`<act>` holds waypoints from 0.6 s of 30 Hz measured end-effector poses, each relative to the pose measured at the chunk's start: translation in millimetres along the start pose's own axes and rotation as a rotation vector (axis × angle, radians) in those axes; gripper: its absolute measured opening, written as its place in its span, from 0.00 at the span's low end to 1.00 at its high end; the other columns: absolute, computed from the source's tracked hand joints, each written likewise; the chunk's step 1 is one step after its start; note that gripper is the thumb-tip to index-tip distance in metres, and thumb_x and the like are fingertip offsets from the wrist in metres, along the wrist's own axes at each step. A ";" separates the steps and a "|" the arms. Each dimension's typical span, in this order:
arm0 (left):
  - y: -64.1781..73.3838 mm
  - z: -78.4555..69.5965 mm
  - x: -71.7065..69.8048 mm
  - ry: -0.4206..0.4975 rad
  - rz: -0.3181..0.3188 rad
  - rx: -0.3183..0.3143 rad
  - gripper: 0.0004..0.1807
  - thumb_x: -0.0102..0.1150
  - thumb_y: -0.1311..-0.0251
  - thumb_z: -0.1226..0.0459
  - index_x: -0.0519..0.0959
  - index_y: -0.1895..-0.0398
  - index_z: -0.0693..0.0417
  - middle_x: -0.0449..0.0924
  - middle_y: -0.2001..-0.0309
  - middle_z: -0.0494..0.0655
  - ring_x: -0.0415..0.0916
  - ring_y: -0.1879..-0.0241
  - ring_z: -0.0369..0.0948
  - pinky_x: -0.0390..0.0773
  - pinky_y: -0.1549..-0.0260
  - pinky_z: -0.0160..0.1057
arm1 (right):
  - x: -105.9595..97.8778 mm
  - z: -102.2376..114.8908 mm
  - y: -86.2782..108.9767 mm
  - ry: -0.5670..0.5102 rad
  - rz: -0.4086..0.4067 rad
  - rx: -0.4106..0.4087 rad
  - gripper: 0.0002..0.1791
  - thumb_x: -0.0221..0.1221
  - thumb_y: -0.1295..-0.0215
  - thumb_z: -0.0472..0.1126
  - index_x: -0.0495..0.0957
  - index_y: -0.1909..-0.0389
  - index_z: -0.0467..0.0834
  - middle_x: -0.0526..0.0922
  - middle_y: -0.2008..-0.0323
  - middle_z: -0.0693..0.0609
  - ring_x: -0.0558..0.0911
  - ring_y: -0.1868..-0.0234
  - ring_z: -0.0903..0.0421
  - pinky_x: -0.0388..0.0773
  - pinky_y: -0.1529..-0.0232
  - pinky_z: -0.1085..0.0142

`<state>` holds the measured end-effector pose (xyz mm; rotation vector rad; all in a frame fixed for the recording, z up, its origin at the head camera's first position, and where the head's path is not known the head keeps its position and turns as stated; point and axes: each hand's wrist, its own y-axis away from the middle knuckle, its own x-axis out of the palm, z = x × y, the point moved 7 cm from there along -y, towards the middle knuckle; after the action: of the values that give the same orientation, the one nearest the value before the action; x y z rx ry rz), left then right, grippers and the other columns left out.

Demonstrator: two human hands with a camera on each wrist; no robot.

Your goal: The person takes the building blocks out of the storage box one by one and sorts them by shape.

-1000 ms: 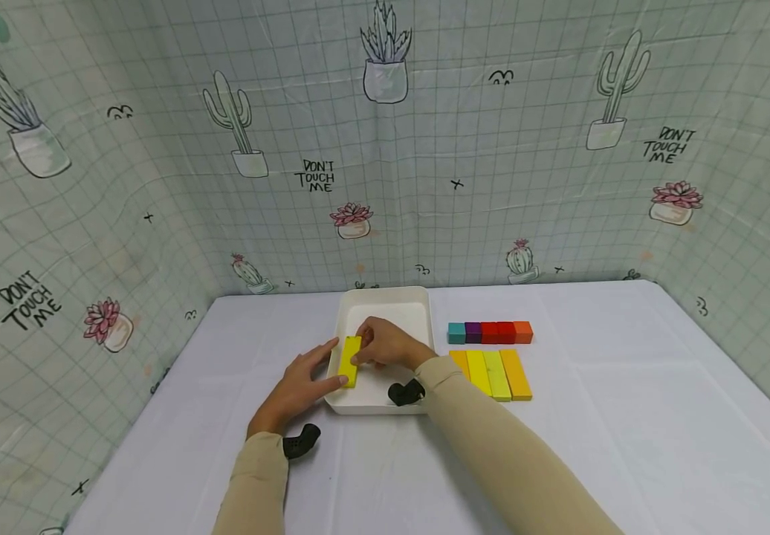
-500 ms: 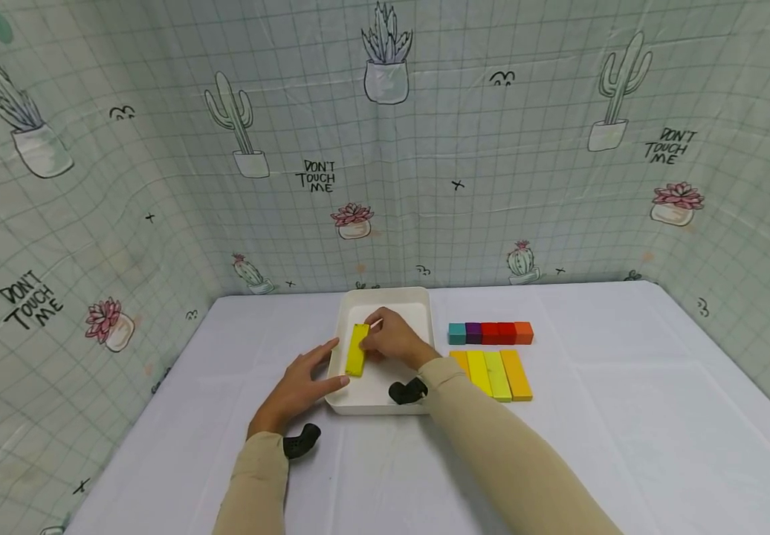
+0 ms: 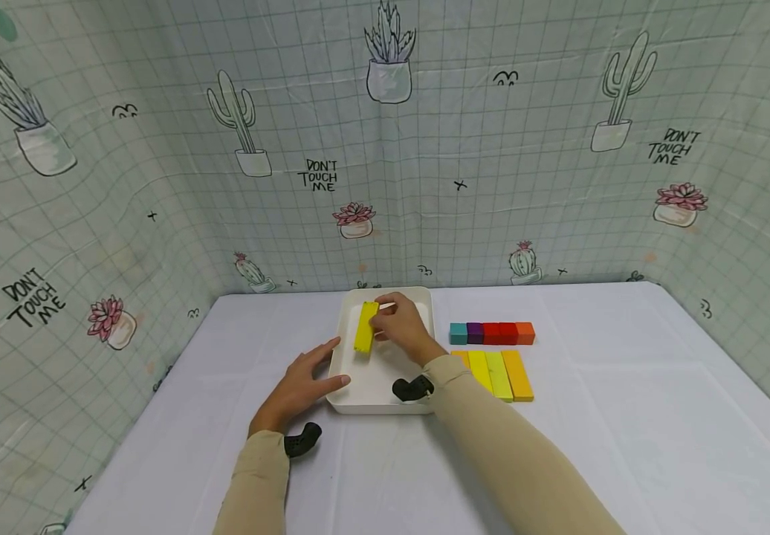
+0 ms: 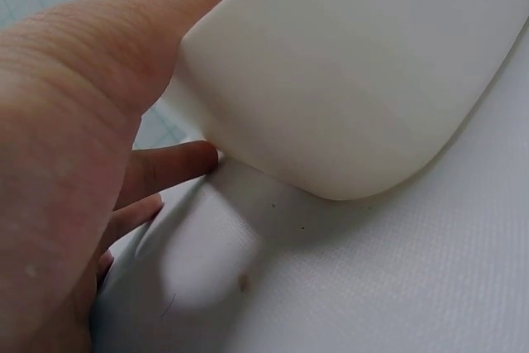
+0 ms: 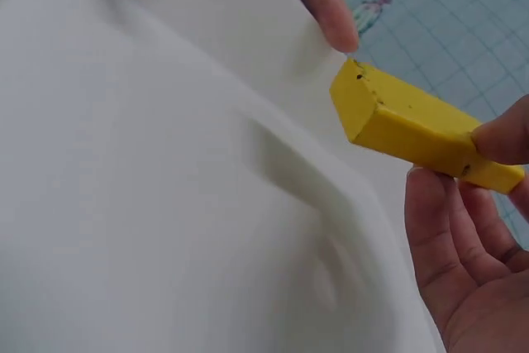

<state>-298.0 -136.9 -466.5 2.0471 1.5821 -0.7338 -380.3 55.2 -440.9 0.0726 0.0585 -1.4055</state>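
A yellow rectangular block (image 3: pixel 366 327) is pinched between the thumb and fingers of my right hand (image 3: pixel 403 327), over the far half of a shallow white tray (image 3: pixel 374 397). The right wrist view shows the same block (image 5: pixel 405 130) tilted, its near end free of the fingers. My left hand (image 3: pixel 299 386) holds the tray's left side, thumb over the rim. Seen from the left wrist, an index fingertip (image 4: pixel 207 155) touches the tray's outer wall (image 4: pixel 331 121) from outside.
Right of the tray, a row of small cubes (image 3: pixel 490 334) runs teal, purple, red and orange. Nearer, several long yellow and orange blocks (image 3: pixel 500 375) lie side by side, partly behind the right sleeve (image 3: pixel 492 423). A patterned cloth (image 3: pixel 425 148) hangs behind the white table (image 3: pixel 626 416).
My right hand has carried the yellow block from the tray's left side toward its far middle, and the block has been raised. The left hand stays at the tray's rim.
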 end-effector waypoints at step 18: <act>-1.1 -2.3 0.6 -0.002 0.001 0.008 0.44 0.66 0.39 0.47 0.60 0.21 0.43 0.59 0.24 0.51 0.48 0.23 0.53 0.35 0.26 0.58 | -11.4 12.7 10.5 -0.057 0.026 0.018 0.25 0.60 0.38 0.33 0.72 0.39 0.38 0.78 0.53 0.39 0.85 0.61 0.47 0.86 0.60 0.58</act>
<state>-298.6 -134.7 -465.2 2.0519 1.5795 -0.7430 -371.8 67.1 -427.2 0.0478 -0.0023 -1.3811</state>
